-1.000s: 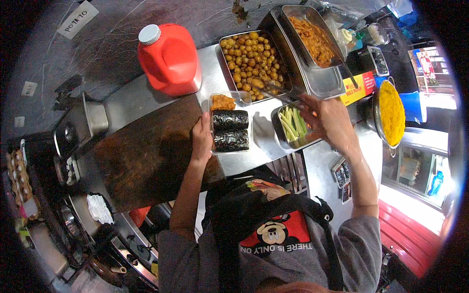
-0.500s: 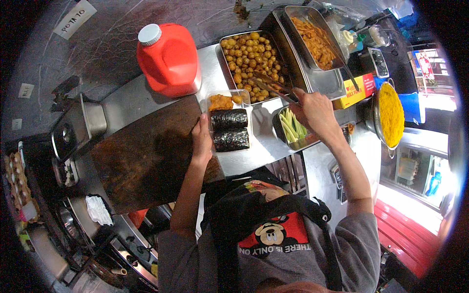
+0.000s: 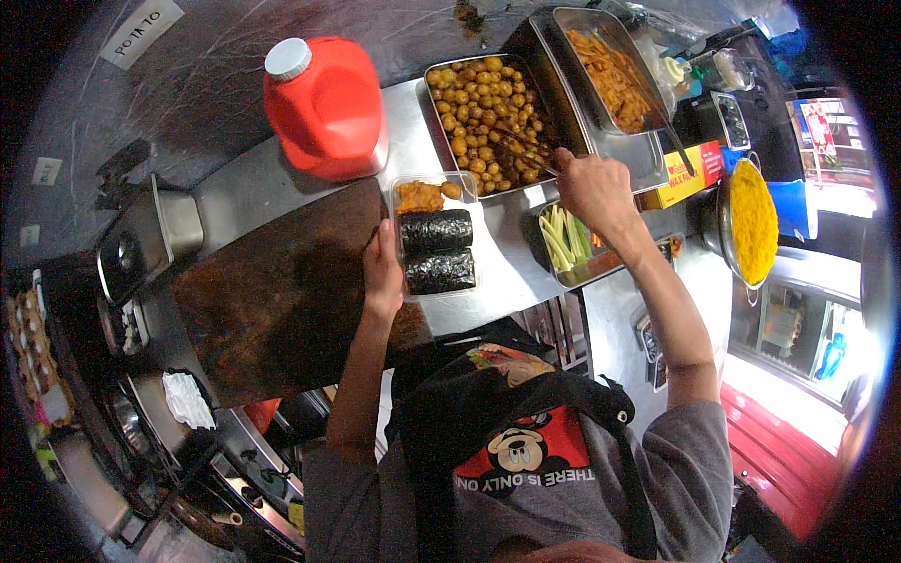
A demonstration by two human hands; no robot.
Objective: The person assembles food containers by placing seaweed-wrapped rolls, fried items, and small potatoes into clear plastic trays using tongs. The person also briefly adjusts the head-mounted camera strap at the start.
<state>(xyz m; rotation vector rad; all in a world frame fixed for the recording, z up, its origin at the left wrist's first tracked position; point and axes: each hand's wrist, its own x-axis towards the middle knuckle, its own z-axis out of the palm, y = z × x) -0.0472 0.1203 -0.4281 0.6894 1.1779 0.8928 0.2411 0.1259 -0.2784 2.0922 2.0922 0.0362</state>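
My left hand (image 3: 384,272) grips the left side of a clear plastic container (image 3: 472,202) at the cutting board's right edge. Inside are two black seaweed-wrapped rolls (image 3: 436,228), a piece of orange-brown food (image 3: 419,197) and one small potato (image 3: 450,190). My right hand (image 3: 601,199) is closed on the handle end of metal tongs (image 3: 530,155). Their far ends reach among small browned potatoes (image 3: 474,89) in a deep metal tray; whether a potato sits between the tips I cannot tell. Below that hand, a smaller tray holds green vegetable sticks (image 3: 563,236).
A red jug (image 3: 328,113) with a white cap stands behind the brown cutting board (image 3: 272,291). At the back right a metal tray of orange strips (image 3: 610,75) sits raised. Farther right are a yellow box (image 3: 685,178) and a bowl of yellow shreds (image 3: 751,225).
My right hand has moved slightly away from me, and the tongs have shifted within the potatoes. My left hand and the container have drifted a little to the left.
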